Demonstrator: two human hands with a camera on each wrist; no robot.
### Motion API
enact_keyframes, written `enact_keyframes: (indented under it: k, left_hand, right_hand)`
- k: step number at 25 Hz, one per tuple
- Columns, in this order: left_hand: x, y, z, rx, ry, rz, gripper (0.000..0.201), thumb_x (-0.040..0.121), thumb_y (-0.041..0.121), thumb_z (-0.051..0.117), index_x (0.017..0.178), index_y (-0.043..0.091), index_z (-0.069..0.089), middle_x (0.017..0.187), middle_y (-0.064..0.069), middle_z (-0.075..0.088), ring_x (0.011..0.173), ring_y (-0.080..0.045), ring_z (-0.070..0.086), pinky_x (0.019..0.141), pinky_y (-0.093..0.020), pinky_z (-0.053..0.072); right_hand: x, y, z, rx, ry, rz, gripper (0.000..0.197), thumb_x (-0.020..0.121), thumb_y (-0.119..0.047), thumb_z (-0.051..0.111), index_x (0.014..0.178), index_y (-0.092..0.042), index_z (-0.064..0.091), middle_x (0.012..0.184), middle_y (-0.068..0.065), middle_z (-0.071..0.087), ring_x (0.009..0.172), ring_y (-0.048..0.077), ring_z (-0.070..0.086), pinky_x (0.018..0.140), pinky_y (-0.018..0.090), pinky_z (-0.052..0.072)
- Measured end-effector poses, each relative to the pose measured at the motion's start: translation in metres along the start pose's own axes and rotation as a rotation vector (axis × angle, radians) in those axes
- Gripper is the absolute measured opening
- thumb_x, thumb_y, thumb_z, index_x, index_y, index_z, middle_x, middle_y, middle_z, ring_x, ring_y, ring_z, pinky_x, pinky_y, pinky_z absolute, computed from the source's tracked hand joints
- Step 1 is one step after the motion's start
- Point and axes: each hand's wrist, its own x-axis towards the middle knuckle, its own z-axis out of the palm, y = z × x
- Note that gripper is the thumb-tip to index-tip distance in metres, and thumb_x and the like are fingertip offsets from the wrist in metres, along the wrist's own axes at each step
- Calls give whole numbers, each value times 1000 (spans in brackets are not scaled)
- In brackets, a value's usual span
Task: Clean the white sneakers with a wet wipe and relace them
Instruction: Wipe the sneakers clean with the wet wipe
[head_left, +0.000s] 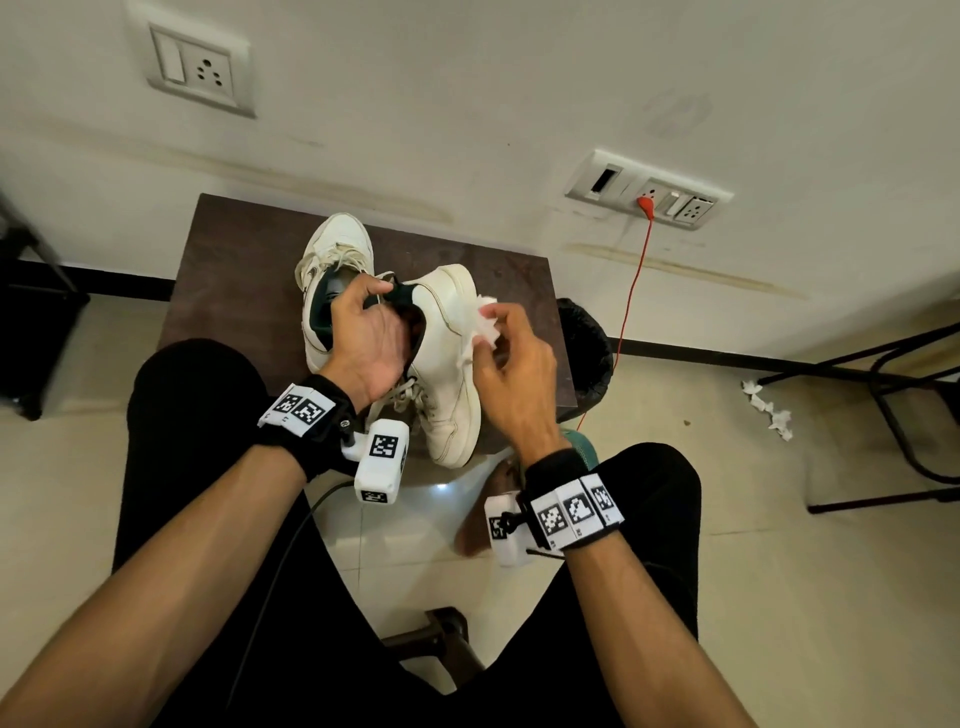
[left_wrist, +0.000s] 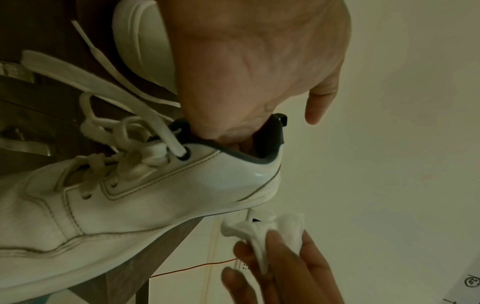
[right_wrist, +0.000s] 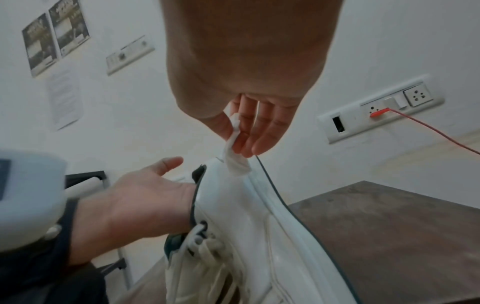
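Working at a small dark table (head_left: 244, 270) set against the wall, I have my left hand (head_left: 363, 338) plunged into the collar of the near white sneaker (head_left: 447, 374), fingers curled inside the opening and thumb extended clear of the heel. That shoe lies tipped on its side, toe overhanging the table's near edge above my knees, laces (left_wrist: 124, 127) loose. My right hand (head_left: 511, 364) pinches a crumpled wet wipe (head_left: 485, 325) between thumb and fingertips, just beside the shoe's sole edge at the heel. A second sneaker (head_left: 335, 265) stands behind, toe towards the wall. Right of the table, a black bin (head_left: 587, 338) crowds the corner and a red cable (head_left: 631, 291) hangs from the wall socket.
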Motion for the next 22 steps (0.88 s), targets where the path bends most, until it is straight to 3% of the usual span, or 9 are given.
enact_keyframes:
  k: [2,4,7,9,11,13,17,20,22]
  left_hand:
    - [0,-1,-2,23,-10,-3,82,79,40,55,151,2,49,157,-19,48,137,-33,52,124,-45,31]
    - [0,-1,-2,18,-17,-8,81,79,39,54,150,2,50,155,-19,50,140,-34,51,124,-45,31]
    - [1,2,-2,-17,10,1,72,77,37,54,139,2,59,132,-15,66,119,-31,63,112,-40,43]
    - [0,2,-1,-10,4,-9,64,79,37,53,134,4,61,123,-14,68,113,-29,64,111,-40,44]
    - [0,0,-2,-16,-19,-28,61,87,38,47,136,3,60,125,-15,68,116,-29,63,116,-41,39]
    - [-1,-2,-1,-17,-43,-46,59,94,38,37,135,2,61,123,-14,69,114,-27,64,115,-38,40]
    - [-1,-1,0,-20,-41,-27,56,93,36,40,132,3,63,120,-13,69,112,-26,63,114,-37,42]
    - [2,3,-2,-86,3,26,46,81,33,51,110,4,74,111,-13,72,102,-26,68,100,-36,50]
    - [4,4,-1,-112,44,49,41,78,31,55,99,5,78,112,-13,71,104,-27,68,105,-35,49]
  right_hand:
    - [8,-6,10,-23,26,2,29,98,-13,62,127,-17,59,87,-6,67,67,13,64,69,42,59]
    - [-7,-7,26,-4,-43,-44,26,98,-12,59,123,-17,60,87,0,70,71,18,65,71,47,59]
    - [-48,-2,40,-65,-270,-155,25,96,-12,57,121,-18,63,99,6,75,77,25,67,72,48,58]
    - [-51,-4,35,-18,-166,-141,22,98,-14,58,118,-15,67,98,5,76,75,21,68,70,43,58]
    - [-24,-9,30,72,70,-103,20,98,-12,60,115,-12,69,90,-2,72,69,9,61,65,30,55]
    - [8,-17,24,20,157,-112,19,96,-10,61,113,-10,69,91,-5,69,69,7,58,66,23,50]
    - [6,-22,38,-64,-6,-208,19,95,-9,57,111,-11,68,105,4,72,89,20,64,78,42,56]
    - [-34,-6,45,-122,-207,-234,20,93,-14,55,108,-15,69,102,3,72,86,22,64,75,46,56]
    - [-41,3,39,-58,-158,-165,18,93,-16,57,102,-18,72,96,-2,75,81,18,66,73,43,56]
